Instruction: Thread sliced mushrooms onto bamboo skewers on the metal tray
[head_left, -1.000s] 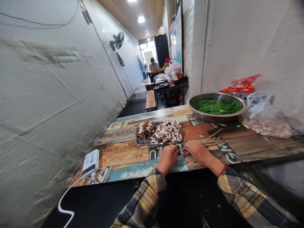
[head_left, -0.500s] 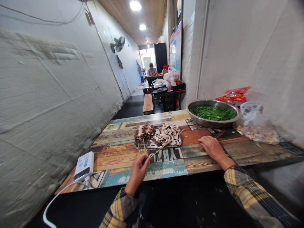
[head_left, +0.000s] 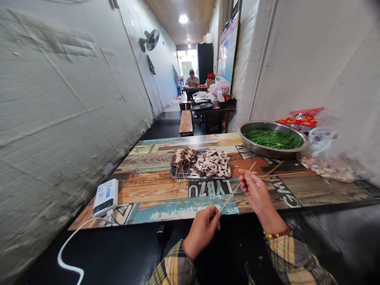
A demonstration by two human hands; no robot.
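My left hand [head_left: 203, 227] is closed around the lower end of a thin wooden skewer [head_left: 229, 200] just off the table's front edge. The skewer slants up to the right, and the fingers of my right hand [head_left: 254, 193] are pinched at its upper part. Whether a small piece sits between those fingertips I cannot make out. Beyond my hands, a metal tray [head_left: 194, 176] carries a heap of cut mushroom pieces [head_left: 212, 163]. Beside that heap lie threaded mushroom skewers [head_left: 183, 156], their sticks pointing toward me. Several loose skewers [head_left: 273, 169] rest right of my right hand.
A steel basin [head_left: 274, 152] of green chives [head_left: 271, 138] stands at the right, beside plastic bags [head_left: 326, 162]. At the left of the wood-patterned table [head_left: 142, 194] is a white power bank [head_left: 105, 197] with a cable. A person [head_left: 192, 80] sits far back.
My left hand has moved right and toward me with the skewer. My right hand has left the table near the loose skewers and come to the skewer's upper part. The view has shifted slightly.
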